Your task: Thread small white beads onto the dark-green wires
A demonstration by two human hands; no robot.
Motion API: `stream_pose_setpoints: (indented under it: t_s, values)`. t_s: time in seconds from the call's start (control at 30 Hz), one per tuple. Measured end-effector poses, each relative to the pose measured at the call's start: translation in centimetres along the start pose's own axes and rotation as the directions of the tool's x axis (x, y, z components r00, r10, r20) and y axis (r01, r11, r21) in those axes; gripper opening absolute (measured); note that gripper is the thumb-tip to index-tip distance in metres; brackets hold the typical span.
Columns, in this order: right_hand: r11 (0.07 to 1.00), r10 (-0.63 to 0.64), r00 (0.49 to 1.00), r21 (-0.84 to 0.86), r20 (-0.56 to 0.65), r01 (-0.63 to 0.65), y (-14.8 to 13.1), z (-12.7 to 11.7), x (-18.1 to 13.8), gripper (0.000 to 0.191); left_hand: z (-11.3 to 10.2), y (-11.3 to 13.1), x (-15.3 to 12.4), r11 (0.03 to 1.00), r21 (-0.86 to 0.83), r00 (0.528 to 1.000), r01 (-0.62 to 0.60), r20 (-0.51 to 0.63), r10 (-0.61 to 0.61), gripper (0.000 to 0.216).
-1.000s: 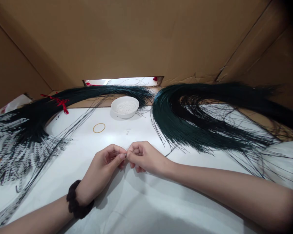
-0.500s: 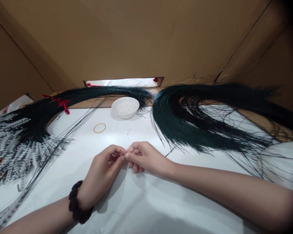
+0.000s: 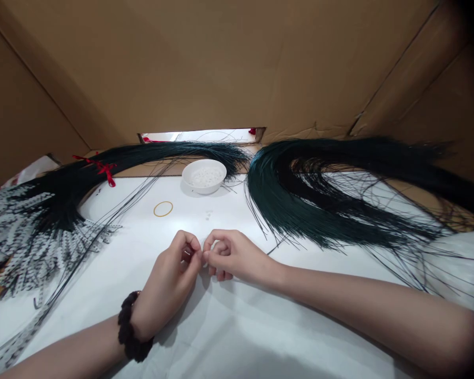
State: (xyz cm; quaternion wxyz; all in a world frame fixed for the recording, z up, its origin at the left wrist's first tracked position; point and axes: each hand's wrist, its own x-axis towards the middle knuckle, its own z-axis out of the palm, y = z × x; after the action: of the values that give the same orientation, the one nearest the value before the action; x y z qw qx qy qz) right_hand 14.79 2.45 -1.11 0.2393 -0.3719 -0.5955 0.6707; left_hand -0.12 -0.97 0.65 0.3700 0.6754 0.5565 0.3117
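Head view: at centre frame, the left hand [image 3: 171, 287] and right hand [image 3: 233, 255] have thumb and forefinger pinched together; I cannot tell what lies between. Upper middle, a white bowl [image 3: 204, 190] contains small white pieces [image 3: 206, 177]; loose white bits [image 3: 209, 215] lie just below it.

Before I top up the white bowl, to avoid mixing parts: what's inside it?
In the white bowl, small white pieces show. Those on top cover whatever lies beneath, so their depth is hidden.
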Motion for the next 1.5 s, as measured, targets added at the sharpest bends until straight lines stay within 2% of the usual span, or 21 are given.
stream_pose_setpoints:
  t_s: [0.33,0.4,0.53,0.67,0.83,0.97,1.13,1.17,1.23,1.33,1.5]
  values:
    - [1.0,-0.013,1.0,-0.027,-0.019,0.012,0.0,0.0,0.3,0.011,0.7,0.8,-0.1,0.996,0.075,0.996,-0.054,0.077,0.048,0.013]
    - [0.999,-0.023,0.999,-0.032,-0.034,0.022,0.1,0.0,0.5,0.007,0.6,0.5,0.3,0.988,0.129,0.996,-0.08,0.052,0.073,0.012]
    - [1.0,-0.027,0.996,-0.004,-0.083,0.026,0.3,0.0,0.7,0.005,-0.1,-0.4,2.1,0.939,0.329,0.986,-0.099,-0.093,0.137,0.009]
    - [0.999,-0.039,0.995,0.034,-0.087,0.042,0.2,0.0,0.6,0.005,-0.4,-1.0,4.4,0.855,0.506,0.978,-0.117,-0.089,0.187,0.015]
    - [0.997,-0.057,0.995,0.053,-0.078,0.061,0.1,0.0,0.6,0.006,0.6,-0.6,6.3,0.821,0.558,0.977,-0.121,-0.079,0.197,0.014]
    - [0.998,-0.04,0.996,0.051,-0.079,0.044,0.0,0.0,0.5,0.009,0.8,-0.1,6.6,0.83,0.548,0.975,-0.107,-0.107,0.196,0.015]
    - [0.996,-0.045,0.996,0.077,-0.076,0.051,-0.2,0.1,0.5,0.005,-0.4,-0.1,4.2,0.897,0.427,0.979,-0.111,-0.11,0.173,0.016]
    - [0.995,-0.045,0.996,0.083,-0.078,0.052,-0.2,0.1,0.5,0.004,-0.5,-0.2,3.5,0.929,0.359,0.983,-0.088,-0.121,0.14,0.017]
    - [0.996,-0.037,0.996,0.081,-0.084,0.044,-0.2,0.1,0.6,0.003,-0.7,-0.3,2.2,0.998,0.067,0.993,0.01,-0.118,-0.002,0.017]
    - [0.997,-0.032,0.995,0.062,-0.093,0.038,-0.2,0.1,0.6,0.003,-0.4,-0.3,0.9,0.96,-0.234,0.985,0.156,-0.037,-0.169,0.016]
    - [0.998,-0.038,0.996,0.052,-0.079,0.042,0.0,-0.1,0.6,0.005,0.1,-0.2,0.5,0.856,-0.457,0.97,0.242,0.111,-0.215,0.014]
